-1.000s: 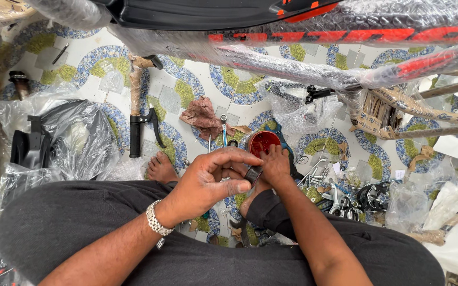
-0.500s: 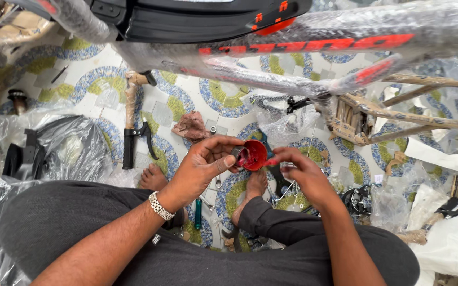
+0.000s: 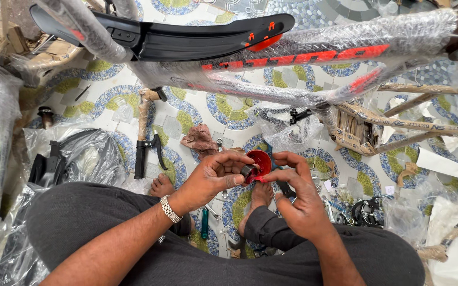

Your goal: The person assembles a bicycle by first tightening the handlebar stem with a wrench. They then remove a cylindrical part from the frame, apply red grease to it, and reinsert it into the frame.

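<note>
Red reflector lifted from the floor into both hands

A second ago the round red reflector [image 3: 261, 162] lay on the tiled floor beyond the person's fingers, which worked on a small dark part together. Half a second ago it was already raised between the hands. Now the left hand [image 3: 213, 179] pinches it with a small black piece at its lower edge, and the right hand [image 3: 299, 198] has drawn close, fingertips at its rim.

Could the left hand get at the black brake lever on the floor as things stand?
Probably not freely: the left hand pinches the red reflector together with the right hand. The brake lever lies uncovered on the tiles beyond the left knee, nothing across the path.
</note>
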